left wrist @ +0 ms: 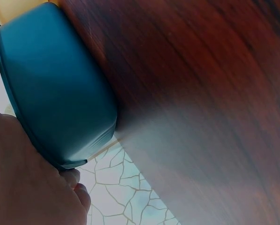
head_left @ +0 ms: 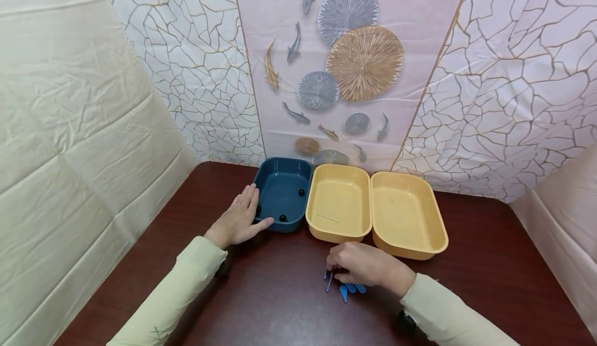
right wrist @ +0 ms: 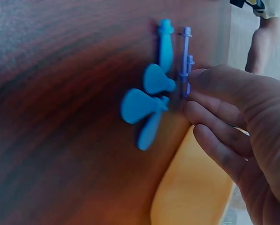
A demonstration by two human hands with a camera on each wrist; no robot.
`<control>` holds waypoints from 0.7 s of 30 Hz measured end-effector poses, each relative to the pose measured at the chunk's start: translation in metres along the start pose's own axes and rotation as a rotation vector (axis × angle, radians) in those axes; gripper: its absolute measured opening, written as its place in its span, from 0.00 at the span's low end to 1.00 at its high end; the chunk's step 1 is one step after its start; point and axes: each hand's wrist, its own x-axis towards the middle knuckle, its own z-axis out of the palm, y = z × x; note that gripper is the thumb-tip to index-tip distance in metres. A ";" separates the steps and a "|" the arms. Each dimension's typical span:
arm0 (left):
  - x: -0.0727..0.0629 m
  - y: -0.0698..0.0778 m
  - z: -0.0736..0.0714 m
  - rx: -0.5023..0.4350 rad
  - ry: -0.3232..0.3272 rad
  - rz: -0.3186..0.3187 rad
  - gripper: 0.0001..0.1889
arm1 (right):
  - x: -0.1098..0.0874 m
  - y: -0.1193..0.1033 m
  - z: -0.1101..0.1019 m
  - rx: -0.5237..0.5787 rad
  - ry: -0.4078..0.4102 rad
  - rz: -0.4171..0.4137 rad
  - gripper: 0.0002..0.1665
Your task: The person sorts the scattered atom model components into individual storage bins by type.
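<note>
My left hand [head_left: 238, 216] rests along the left rim of a dark blue tray [head_left: 265, 172], fingers straight and thumb spread across its near corner. Small black balls [head_left: 301, 192] lie in that tray. In front of the yellow trays, my right hand [head_left: 361, 265] is lowered to the table with bent fingers, its thumb and fingertips pinching at a thin purple rod [right wrist: 188, 72]. Another purple rod [right wrist: 185, 47] lies right beside it. Several blue teardrop-shaped blades with short stems [right wrist: 137, 105] lie on the table next to these fingers. The fingertips partly hide the rod.
Two yellow trays stand right of the blue one; the middle tray [head_left: 339, 172] holds a thin pale stick [head_left: 328, 218], and the right tray [head_left: 406, 180] stands beside it. A patterned cloth [head_left: 317, 139] hangs behind the dark wooden table [head_left: 280, 294].
</note>
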 end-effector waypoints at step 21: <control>0.000 0.001 0.000 0.017 -0.017 -0.015 0.54 | 0.004 0.001 0.014 -0.096 0.032 -0.055 0.07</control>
